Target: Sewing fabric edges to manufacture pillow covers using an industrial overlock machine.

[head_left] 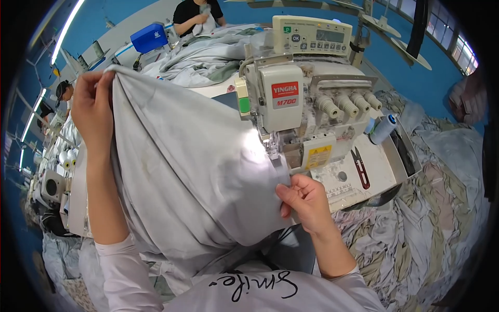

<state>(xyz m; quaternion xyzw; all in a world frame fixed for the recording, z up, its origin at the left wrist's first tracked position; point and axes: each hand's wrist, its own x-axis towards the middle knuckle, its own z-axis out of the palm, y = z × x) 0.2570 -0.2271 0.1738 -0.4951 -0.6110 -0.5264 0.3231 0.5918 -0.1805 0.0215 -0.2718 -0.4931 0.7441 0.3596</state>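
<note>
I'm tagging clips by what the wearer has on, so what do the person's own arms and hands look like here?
Both hands are bare: no gloves, rings or watch show on the left hand or the right hand. The forearms are bare too. Pale grey-white long sleeves are pushed up, the left sleeve bunched near the elbow, the right sleeve ending above the wrist. The matching top carries black cursive lettering on the chest.

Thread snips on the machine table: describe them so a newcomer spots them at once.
Start at the big cream sewing machine in the centre. On the white table just to its right, below the blue thread cone, lie the thread snips. They are the only small tool there, with red handles and dark blades.
</note>
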